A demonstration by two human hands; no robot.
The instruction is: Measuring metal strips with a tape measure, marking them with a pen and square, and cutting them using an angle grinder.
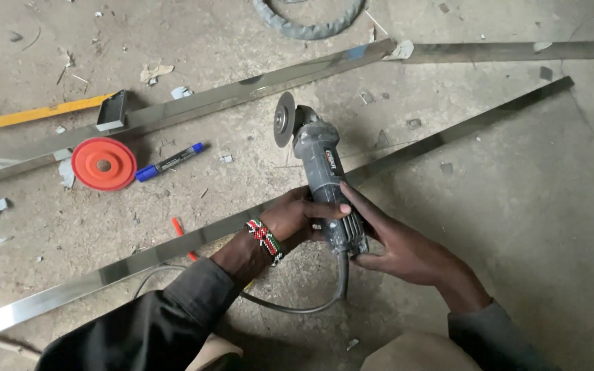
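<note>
Both my hands grip a grey angle grinder (317, 161) above the concrete floor. My left hand (297, 218), with a beaded wristband, wraps the rear of the body from the left. On the right side of the handle rests my right hand (393, 247), fingers curled on it. The grinder's disc (284, 119) points away from me, on edge, just past a long shiny steel tube (441, 141) that runs diagonally under the tool. Its black cable (297, 306) loops back toward my lap.
A second steel tube (228, 99) lies farther off, with a third (510, 50) at the top right. A red-orange disc (103, 163), a blue marker (171, 161), a yellow level (42, 112) and paper scraps lie at the left. A coiled ribbed bar (311, 27) sits at the top.
</note>
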